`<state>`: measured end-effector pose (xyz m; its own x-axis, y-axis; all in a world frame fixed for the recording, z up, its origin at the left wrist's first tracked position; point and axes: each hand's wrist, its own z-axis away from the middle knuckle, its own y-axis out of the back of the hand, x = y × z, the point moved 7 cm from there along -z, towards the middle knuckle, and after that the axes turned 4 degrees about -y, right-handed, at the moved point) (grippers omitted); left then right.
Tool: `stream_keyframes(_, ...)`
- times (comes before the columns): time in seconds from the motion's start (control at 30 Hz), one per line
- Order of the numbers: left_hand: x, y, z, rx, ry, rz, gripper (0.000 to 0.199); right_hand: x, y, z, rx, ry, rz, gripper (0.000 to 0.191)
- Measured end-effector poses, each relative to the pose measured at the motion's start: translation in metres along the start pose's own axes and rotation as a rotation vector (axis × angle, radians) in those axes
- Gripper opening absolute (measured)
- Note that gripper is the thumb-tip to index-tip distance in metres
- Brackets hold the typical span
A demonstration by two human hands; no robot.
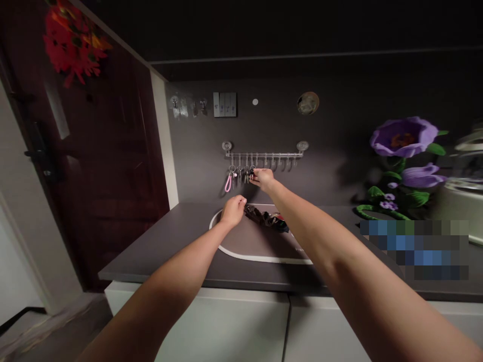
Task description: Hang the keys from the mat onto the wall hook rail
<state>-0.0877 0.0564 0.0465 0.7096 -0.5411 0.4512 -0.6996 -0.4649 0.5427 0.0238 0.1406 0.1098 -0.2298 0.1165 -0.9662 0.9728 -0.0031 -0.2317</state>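
While both arms stretch out over the table: right hand (pixel 263 179) up at the wall, left hand (pixel 233 210) lower, above the mat.
Right grip: clenched in a pinch on a black key fob (pixel 251 174), which sits at the hook rail among other keys.
Left grip: fingers curled in, knuckles up; cannot tell whether anything is held.
Hook rail: a metal hook rail (pixel 264 155) level on the dark wall, a suction cup (pixel 227 146) at each end. Keys bunch at its left end, a pink-strapped key (pixel 228 183) outermost. Free hooks run on right of the right hand.
Mat: an oval mat (pixel 256 242) with a white rim lies on the table (pixel 162 251). The left hand sits over its left part, just beside a dark heap of small items (pixel 266 219), too shadowed to name.
Edges: the table's front edge runs along white cabinet fronts (pixel 226 322); its left end stops by a dark wooden door (pixel 109 191).
Open room: a strip of bare wall lies between rail and table, with a gap between left hand and hanging keys.
Above and right: a wall switch panel (pixel 225 104) over the rail; a purple flower decoration (pixel 403 137) well right.
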Motion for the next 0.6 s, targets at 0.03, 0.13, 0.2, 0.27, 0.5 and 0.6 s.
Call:
stream_keyframes(0.03,0.0,-0.001,0.0,-0.007,-0.002,0.001,0.021,0.0,0.001,0.0,0.003,0.004,0.012,0.011)
stream_keyframes(0.13,0.001,-0.002,0.0,-0.026,-0.01,-0.007,0.021,-0.001,0.003,0.002,-0.001,0.012,0.052,0.014)
stream_keyframes(0.2,0.003,-0.003,0.001,-0.033,-0.018,-0.01,0.021,-0.001,0.004,0.003,-0.015,0.013,0.068,0.015)
stream_keyframes(0.27,0.004,-0.002,0.001,-0.034,-0.029,-0.015,0.022,-0.001,0.006,0.004,-0.034,0.014,0.072,0.016)
stream_keyframes(0.5,0.009,-0.002,0.003,-0.037,-0.06,-0.037,0.022,-0.006,0.016,0.014,-0.074,0.028,0.132,0.015)
stream_keyframes(0.6,0.012,-0.001,0.005,-0.035,-0.072,-0.034,0.021,-0.011,0.021,0.021,-0.101,0.016,0.176,0.013)
